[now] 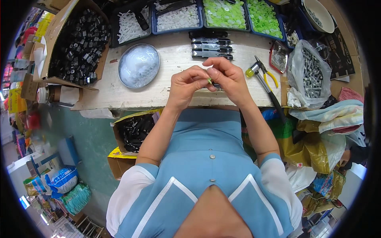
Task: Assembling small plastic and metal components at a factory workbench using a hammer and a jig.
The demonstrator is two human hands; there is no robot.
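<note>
My left hand (185,84) and my right hand (230,79) meet above the front edge of the worktable. Both are closed, thumbs and forefingers pinched together around a small light-green plastic piece (209,80). Part of a dark object shows just below my fingertips; my hands hide most of it. Beyond my hands, several black-and-silver tool-like assemblies (211,48) lie stacked in a row. To their left stands a round metal bowl (139,66) of translucent whitish material. A hammer (266,84) and yellow-handled pliers (270,77) lie to the right.
Trays along the back hold white parts (177,18) and green discs (224,15). A carton of black parts (82,47) stands at left, a plastic bag of screws (312,73) at right. Below the table edge is a box of black pieces (137,133).
</note>
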